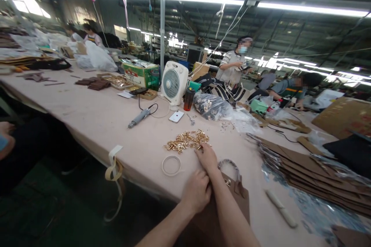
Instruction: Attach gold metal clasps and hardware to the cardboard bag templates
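Note:
My right hand (206,157) reaches across to the near edge of a pile of small gold metal fittings (187,140) on the beige table (95,115). Its fingers are bunched together on the fittings, and what they pinch is hidden. My left hand (197,192) is closed in a fist on the top edge of a brown bag (242,197) that hangs over the table's near edge, under my right forearm. The bag's looped handle (232,164) lies just right of my right hand.
A white tape ring (171,165) lies left of my hands. Further back are an electric screwdriver (139,117), a phone (176,116), a small fan (174,82) and a red cup (188,99). A stack of brown bags (304,168) fills the right. Several people work beyond.

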Tool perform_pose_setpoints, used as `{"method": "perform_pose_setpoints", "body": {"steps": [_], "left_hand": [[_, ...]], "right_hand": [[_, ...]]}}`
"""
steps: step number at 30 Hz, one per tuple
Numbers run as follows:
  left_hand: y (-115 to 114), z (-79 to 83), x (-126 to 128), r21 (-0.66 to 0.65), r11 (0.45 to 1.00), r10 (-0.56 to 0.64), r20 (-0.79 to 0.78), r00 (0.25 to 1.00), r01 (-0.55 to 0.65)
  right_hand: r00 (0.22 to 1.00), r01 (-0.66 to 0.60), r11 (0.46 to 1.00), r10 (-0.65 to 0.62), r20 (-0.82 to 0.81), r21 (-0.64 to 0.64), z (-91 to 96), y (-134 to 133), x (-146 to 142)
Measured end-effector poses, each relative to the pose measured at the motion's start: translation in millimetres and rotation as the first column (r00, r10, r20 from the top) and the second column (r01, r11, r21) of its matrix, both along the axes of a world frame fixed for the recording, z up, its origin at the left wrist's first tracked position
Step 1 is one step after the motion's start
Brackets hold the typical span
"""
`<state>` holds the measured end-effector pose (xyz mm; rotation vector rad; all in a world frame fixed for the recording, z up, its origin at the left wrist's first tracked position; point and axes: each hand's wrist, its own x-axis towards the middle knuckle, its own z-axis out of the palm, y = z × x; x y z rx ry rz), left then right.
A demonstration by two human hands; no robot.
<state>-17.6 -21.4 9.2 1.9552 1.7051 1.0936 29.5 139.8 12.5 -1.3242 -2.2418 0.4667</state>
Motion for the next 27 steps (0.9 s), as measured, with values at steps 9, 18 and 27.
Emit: {"method": "perform_pose_setpoints", "body": {"steps": [9, 18, 27], "left_hand": [[2.8, -1.1, -1.4, -0.013, 1.000, 0.004, 0.085, 0.996, -0.003], [4.1, -3.6, -0.7, -0.005, 1.000, 0.009, 0.115, 0.993, -0.009], [42.1, -18.3, -12.1, -0.142, 0.941, 0.313, 0.707, 0.634, -0.307]], "right_hand": [[0.987, -0.156, 0.987, 0.154, 0.055, 0.029, 12.0, 2.9, 15.6], [0.990, -0.141, 0.990, 0.140, 0.025, 0.019, 20.7, 9.4, 25.7], [0.961, -0.173, 0.982, 0.152, -0.229, -0.074, 20.6, 0.2, 33.2]]}}
